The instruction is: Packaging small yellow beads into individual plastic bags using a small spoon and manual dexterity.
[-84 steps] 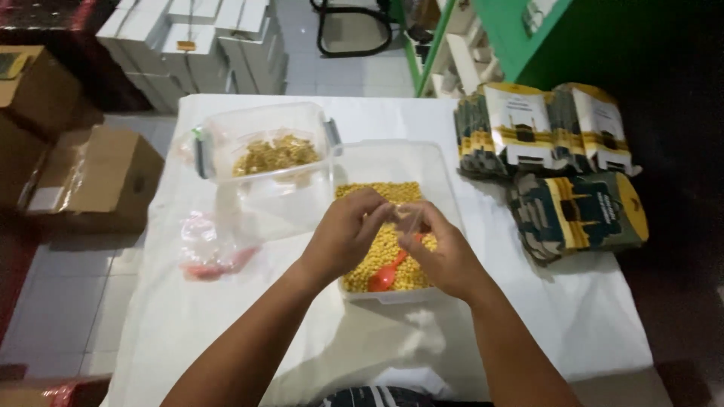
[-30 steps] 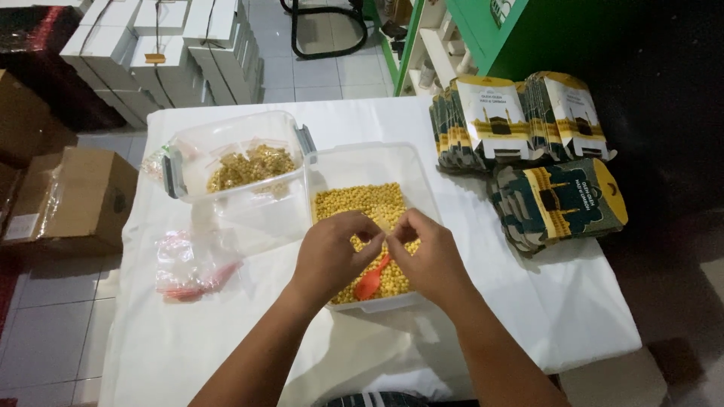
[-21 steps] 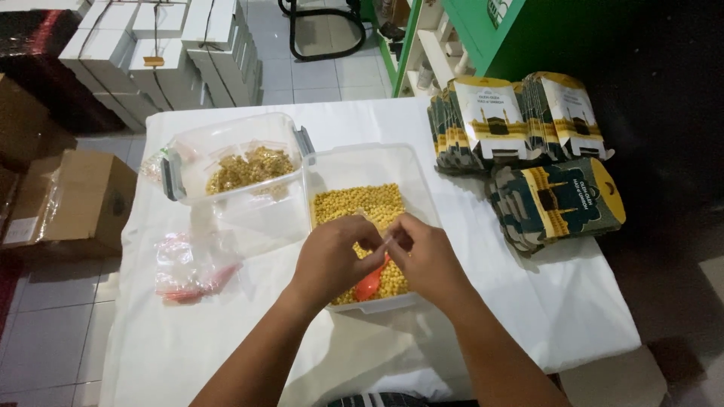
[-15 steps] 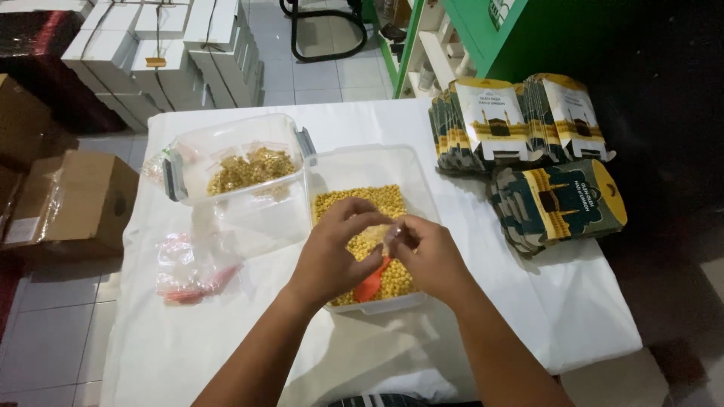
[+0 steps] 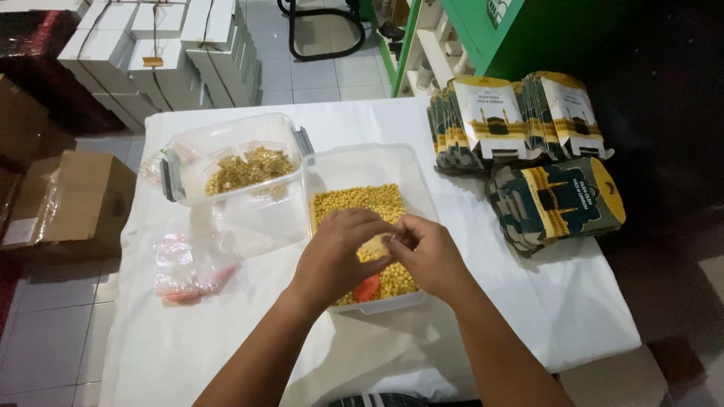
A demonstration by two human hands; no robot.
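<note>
While both hands meet over the clear tub [image 5: 422, 181] of yellow kernels [image 5: 362, 202], we see left hand [image 5: 335, 256] & right hand [image 5: 426, 256] each w/ grip pinching a small clear bag [image 5: 379, 243] betw. fingertips. Orange scoop [image 5: 367, 287] lies in the kernels below; tub sits mid-counter [image 5: 528, 301].

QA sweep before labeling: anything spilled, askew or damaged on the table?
No spill visible. Only oddity: the orange scoop lies half-buried in the yellow beans. Both hands pinch a small clear bag above the tub.
</note>
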